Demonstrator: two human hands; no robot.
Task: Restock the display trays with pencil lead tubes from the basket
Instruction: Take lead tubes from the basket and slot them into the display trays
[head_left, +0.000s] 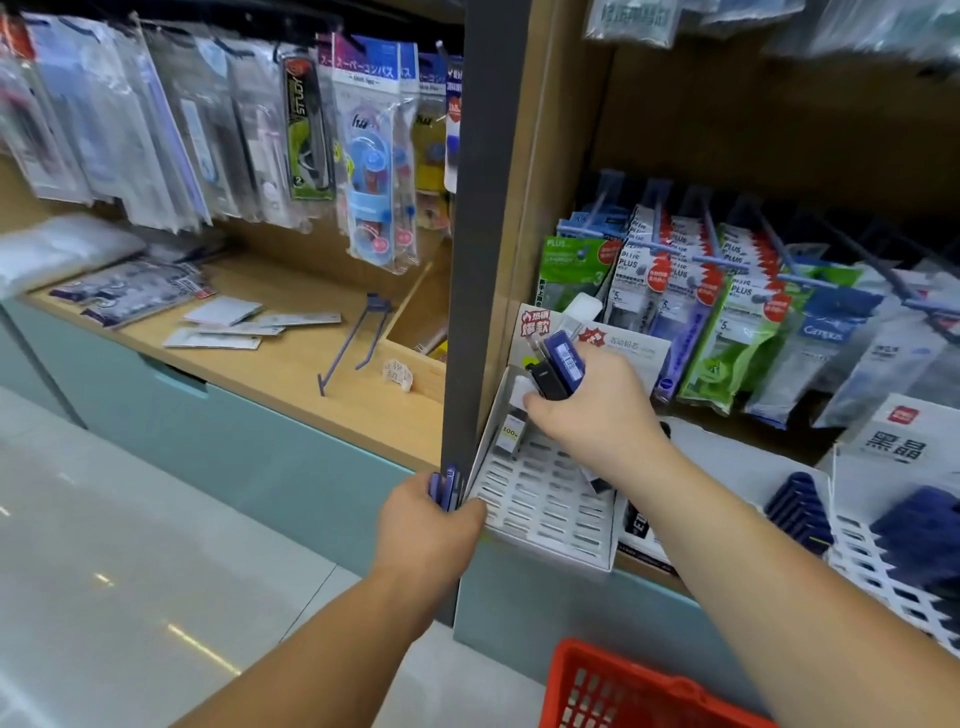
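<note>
**Restocking, early stage.** The right hand (597, 410), fingers clamped on a small bundle of pencil lead tubes (563, 358), hangs over the back of the white slotted display tray (545, 509) on the shelf. Nearly all its slots stand empty, with one labelled tube (511, 434) seated at the rear left. The left hand (426, 525), fingers curled round spare tubes (445, 488), is beside the tray's front left corner. The tubes are slim, blue or black, one barcoded. The red basket (613, 686) sits below, contents unseen.

Viewpoint: one wide-angle camera worn on the head
Facing: forward and down at the light wooden shelf (291, 364)
Nearness: close
</note>
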